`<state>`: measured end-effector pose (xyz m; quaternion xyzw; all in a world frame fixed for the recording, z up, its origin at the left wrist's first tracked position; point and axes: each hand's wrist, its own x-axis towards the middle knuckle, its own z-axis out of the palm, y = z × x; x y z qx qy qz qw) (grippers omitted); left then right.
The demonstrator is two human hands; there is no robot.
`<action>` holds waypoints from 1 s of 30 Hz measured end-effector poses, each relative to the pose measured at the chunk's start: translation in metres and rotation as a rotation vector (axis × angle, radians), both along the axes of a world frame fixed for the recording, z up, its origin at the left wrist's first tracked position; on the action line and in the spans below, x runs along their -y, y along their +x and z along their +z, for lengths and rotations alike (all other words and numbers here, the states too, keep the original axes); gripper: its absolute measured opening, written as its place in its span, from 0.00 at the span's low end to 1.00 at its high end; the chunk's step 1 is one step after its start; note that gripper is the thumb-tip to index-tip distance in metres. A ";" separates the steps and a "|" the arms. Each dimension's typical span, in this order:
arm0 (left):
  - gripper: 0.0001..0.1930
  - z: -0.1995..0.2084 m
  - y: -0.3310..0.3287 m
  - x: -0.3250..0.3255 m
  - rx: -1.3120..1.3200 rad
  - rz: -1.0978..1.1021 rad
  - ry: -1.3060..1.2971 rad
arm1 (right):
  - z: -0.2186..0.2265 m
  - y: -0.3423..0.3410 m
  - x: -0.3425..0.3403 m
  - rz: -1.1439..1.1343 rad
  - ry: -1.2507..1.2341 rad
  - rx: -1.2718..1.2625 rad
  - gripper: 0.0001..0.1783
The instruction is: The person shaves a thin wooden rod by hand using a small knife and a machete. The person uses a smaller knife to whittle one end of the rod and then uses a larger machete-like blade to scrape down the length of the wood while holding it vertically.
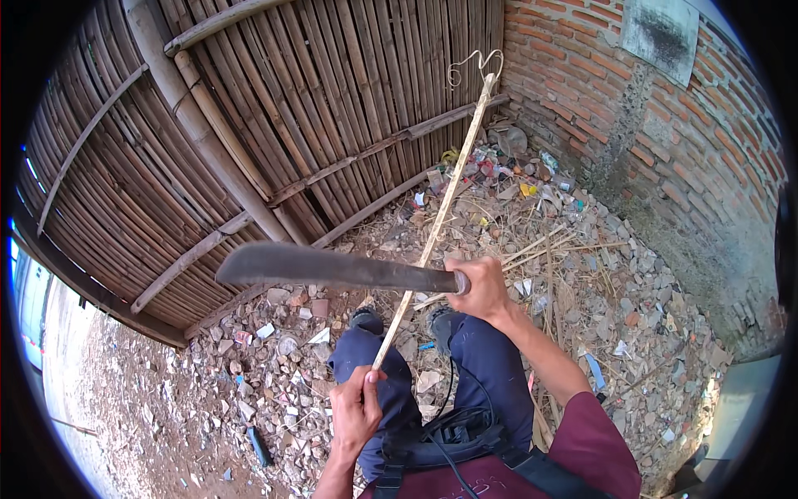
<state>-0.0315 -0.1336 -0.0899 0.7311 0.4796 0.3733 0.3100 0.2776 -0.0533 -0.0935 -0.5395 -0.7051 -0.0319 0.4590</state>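
My right hand [482,287] is closed around the handle of a machete [324,268], whose broad dark blade points left. The blade lies across a long, pale bamboo strip [445,208], and from this angle I cannot tell whether they touch. Near my left knee, my left hand [356,407] grips the strip's lower end. From there the strip slants up and away to the right. Thin curled shavings [478,62] hang at its far end.
A bamboo wall [349,91] stands ahead and to the left, meeting a brick wall [573,91] on the right. Stony rubble [274,366] with litter covers the ground. Loose bamboo strips [553,249] lie right of my legs. A grey panel [744,407] stands at the lower right.
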 end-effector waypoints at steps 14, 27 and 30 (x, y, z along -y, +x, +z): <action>0.14 -0.012 -0.017 0.004 -0.052 0.019 0.017 | -0.017 0.022 -0.025 -0.052 0.009 0.002 0.10; 0.14 -0.025 -0.035 0.015 -0.078 0.023 -0.086 | -0.042 0.049 -0.046 -0.140 -0.041 0.035 0.04; 0.12 -0.034 -0.047 0.021 -0.076 0.008 -0.039 | -0.064 0.115 -0.083 -0.409 -0.295 -0.344 0.07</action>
